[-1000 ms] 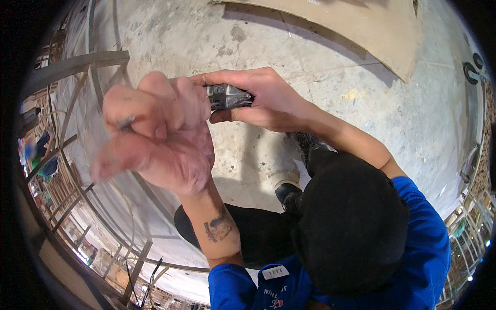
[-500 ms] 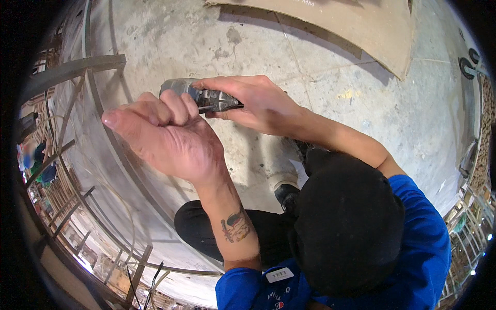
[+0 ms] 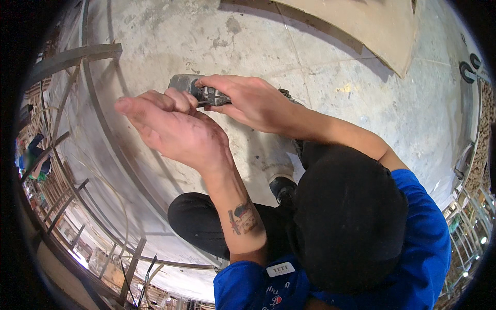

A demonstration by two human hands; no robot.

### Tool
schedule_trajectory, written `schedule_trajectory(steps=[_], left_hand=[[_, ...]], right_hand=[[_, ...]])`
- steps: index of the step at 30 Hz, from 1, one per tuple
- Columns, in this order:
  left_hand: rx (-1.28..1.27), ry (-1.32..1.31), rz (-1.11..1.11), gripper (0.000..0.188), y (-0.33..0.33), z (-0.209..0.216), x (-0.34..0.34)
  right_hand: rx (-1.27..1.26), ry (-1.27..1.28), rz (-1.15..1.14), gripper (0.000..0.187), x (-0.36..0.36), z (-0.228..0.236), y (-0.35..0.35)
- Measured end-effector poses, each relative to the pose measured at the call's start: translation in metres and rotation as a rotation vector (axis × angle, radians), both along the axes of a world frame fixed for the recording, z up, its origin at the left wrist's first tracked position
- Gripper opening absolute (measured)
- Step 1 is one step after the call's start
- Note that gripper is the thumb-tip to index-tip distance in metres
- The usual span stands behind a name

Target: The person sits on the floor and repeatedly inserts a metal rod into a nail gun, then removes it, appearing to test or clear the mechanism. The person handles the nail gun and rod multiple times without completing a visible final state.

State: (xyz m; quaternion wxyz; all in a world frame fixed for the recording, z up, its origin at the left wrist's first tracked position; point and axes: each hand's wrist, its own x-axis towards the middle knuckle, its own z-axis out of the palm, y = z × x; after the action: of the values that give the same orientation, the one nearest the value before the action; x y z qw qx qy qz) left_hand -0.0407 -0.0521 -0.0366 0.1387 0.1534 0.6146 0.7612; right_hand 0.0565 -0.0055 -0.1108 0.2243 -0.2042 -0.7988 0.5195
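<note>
A dark grey and black hand-held power tool [image 3: 213, 96] is raised before me, over the pale floor. My right hand [image 3: 261, 103] wraps around its near end, thumb along the top and fingers below. Against the tool's left part is my left hand [image 3: 178, 129], palm toward me, thumb stretched out to the left and fingers curled. A thin metal strip [image 3: 204, 103] shows beside those fingers, under the tool. Whether the left fingers grip this strip or the tool itself is hidden.
A large cardboard sheet [image 3: 356, 26] lies at the far side. Along the left runs a metal frame [image 3: 98, 113] with bars, one end [image 3: 103, 50] jutting inward. My black-clad knees [image 3: 351, 222] and shoe [image 3: 283, 190] are close below my arms. Black-rimmed round parts [image 3: 466, 72] sit far right.
Both hands and the tool have shifted slightly right. The left hand has turned a little at the wrist, its thumb lower and closer to the tool. The view has also moved slightly.
</note>
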Motion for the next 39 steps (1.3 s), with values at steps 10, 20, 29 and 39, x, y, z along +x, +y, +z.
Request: schedule_trajectory(steps=[10,20,29,39], left_hand=[[0.271,-0.028,-0.207,0.049,-0.007,-0.003,-0.006],[0.186,0.292,-0.171,0.049,-0.005,0.007,0.004],[0.263,0.035,-0.286,0.053,-0.014,0.006,-0.011],[0.128,-0.005,-0.052,0.05,-0.009,0.002,0.003]], right_hand=[[-0.137,0.044,0.138,0.048,-0.001,0.01,0.016],[-0.23,0.129,0.171,0.047,0.004,0.016,0.02],[-0.136,0.133,0.157,0.049,0.004,0.017,0.016],[-0.078,0.112,0.11,0.048,0.005,0.008,0.006]])
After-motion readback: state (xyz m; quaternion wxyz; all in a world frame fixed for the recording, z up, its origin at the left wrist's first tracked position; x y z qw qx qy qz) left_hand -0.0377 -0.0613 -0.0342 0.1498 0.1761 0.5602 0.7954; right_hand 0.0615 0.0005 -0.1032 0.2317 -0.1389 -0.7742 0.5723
